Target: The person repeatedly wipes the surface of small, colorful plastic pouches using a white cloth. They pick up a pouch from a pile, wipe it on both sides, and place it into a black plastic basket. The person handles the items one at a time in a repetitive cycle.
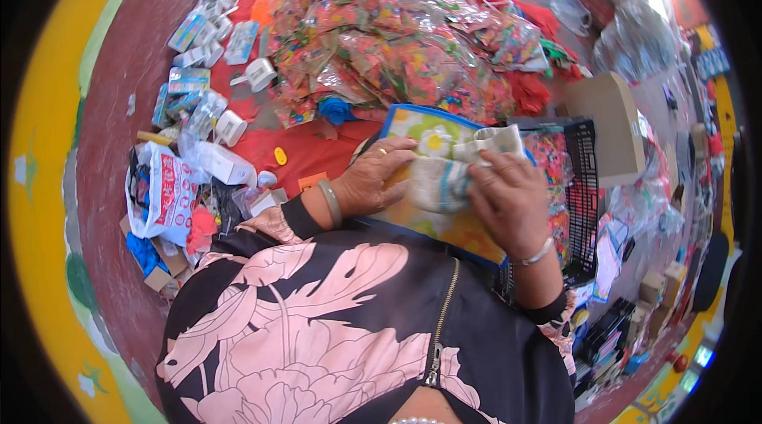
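Note:
A floral yellow-green panel with a blue border (474, 239) lies in front of me, perhaps a mat or a bag. On it rests a folded white cloth with blue stripes (435, 184), its upper end (502, 139) doubled over. My right hand (512, 200) is closed over the right side of this cloth, fingertips pressing into the fold. At the cloth's left edge is my left hand (373, 178), fingers stretched out and slightly apart over the panel. Whether its fingertips touch the cloth cannot be made out.
A large heap of clear bags with colourful small pieces (389, 51) lies ahead on red cloth. Small boxes (186, 31) and a white printed bag (163, 190) are at left. A black plastic crate (583, 194) and cardboard flap (607, 130) stand at right.

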`<state>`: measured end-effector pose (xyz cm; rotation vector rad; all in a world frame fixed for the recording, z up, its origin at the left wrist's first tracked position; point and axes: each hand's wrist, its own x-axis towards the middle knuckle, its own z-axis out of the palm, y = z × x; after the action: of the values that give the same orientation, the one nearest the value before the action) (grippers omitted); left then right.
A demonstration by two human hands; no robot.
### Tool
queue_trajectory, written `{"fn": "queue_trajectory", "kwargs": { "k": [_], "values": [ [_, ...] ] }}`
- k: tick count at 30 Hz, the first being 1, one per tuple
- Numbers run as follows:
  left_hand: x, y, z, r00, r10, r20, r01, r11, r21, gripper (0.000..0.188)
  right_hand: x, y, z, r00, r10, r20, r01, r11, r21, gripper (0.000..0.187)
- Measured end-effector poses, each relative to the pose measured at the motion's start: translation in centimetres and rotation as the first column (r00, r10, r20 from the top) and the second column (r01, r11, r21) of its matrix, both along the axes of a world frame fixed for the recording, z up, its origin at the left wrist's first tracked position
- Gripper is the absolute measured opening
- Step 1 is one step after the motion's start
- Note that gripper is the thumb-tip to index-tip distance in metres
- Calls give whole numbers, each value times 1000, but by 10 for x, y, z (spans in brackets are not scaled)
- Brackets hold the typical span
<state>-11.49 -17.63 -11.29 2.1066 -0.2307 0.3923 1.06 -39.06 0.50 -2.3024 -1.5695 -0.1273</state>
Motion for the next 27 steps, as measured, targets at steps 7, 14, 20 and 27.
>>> {"fn": "queue_trajectory", "kwargs": {
  "k": [7, 14, 20, 27],
  "values": [
    [14, 44, -36, 951, 308, 25, -282, 897, -341, 11, -18, 5, -56, 993, -98, 69, 103, 992, -79, 31],
    [51, 159, -239, 533, 465, -707, -840, 193, -506, 20, -10, 9, -56, 989, -146, 20, 147, 983, -113, 30],
    [86, 212, -305, 391, 261, -883, -874, -195, -445, 22, -1, 7, -58, 986, -163, -26, 158, 978, -139, 30],
    [104, 245, -420, 117, 293, -949, -993, 55, -106, 35, 13, 6, -60, 994, -97, -41, 92, 991, -97, 27]
  ]
}}
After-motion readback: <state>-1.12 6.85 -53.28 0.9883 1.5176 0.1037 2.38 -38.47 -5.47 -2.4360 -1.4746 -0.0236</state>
